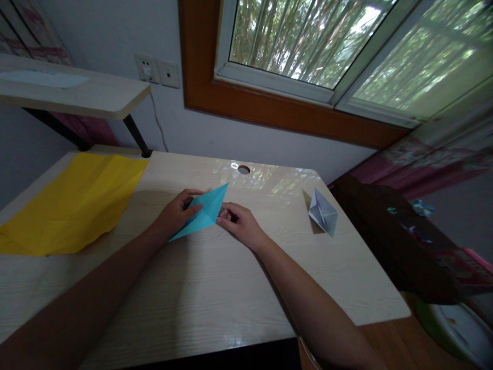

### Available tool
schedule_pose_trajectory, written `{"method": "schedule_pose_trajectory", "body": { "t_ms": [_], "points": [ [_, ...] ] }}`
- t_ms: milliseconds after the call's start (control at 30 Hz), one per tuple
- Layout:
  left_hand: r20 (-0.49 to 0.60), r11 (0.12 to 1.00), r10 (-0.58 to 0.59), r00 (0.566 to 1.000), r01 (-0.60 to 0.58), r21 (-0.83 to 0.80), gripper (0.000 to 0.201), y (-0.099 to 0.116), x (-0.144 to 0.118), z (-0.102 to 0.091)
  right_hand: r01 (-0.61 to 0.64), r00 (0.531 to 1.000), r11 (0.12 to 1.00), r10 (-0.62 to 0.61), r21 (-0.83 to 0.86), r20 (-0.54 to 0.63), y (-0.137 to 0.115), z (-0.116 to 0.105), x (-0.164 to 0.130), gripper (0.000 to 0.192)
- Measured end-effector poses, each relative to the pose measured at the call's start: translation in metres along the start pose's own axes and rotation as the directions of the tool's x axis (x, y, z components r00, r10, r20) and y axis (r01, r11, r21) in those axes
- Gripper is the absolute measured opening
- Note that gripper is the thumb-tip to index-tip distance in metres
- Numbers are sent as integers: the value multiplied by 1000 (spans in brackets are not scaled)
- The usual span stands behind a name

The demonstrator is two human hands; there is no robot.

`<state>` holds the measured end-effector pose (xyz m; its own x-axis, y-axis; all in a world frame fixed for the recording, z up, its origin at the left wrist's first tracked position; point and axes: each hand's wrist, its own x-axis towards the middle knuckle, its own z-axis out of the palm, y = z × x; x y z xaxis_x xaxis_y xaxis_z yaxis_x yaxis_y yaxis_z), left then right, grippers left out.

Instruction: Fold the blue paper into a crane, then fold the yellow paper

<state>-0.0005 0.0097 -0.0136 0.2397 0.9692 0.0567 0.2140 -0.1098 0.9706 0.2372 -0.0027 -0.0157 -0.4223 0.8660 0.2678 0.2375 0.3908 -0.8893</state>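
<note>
Head view: left hand [177, 211] and right hand [239, 222] pinch folded teal paper [203, 213] on table [215, 288]; kite-like shape formed, folding seems midway; finished grey paper model [322, 211] lies well apart.

the blue folded paper [206, 211], a long pointed kite shape, lies flat on the wooden desk [215, 277].
</note>
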Motion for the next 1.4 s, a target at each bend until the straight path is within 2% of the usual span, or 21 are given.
{"method": "schedule_pose_trajectory", "body": {
  "t_ms": [167,267,367,500,933,1033,1233,1400],
  "points": [
    [-6,1000,-27,1000,27,-14,48,-1,0,0,86,994,995,-82,44,-77,8,3,-2,61],
    [-22,999,-32,999,32,-7,44,2,-2,1,174,978,985,-172,4,-119,7,2,-3,67],
    [-44,999,-44,998,44,13,43,4,-3,2,258,959,963,-266,-83,-103,1,-2,-2,58],
    [-55,998,-57,997,58,13,43,7,-3,1,341,938,919,-347,-196,8,-5,-5,-1,31],
    [-27,998,-26,999,28,62,41,9,-4,2,277,955,921,-296,-273,-29,-4,-5,0,20],
    [-5,997,-8,1000,8,82,41,7,-4,2,238,969,934,-246,-266,3,-3,-5,-1,21],
    [42,999,16,999,-18,50,41,4,-5,3,182,982,955,-191,-233,-13,0,-4,-2,22],
    [14,999,19,1000,-20,44,42,5,-5,5,156,987,967,-160,-204,-4,1,-4,-3,21]
  ]
}}
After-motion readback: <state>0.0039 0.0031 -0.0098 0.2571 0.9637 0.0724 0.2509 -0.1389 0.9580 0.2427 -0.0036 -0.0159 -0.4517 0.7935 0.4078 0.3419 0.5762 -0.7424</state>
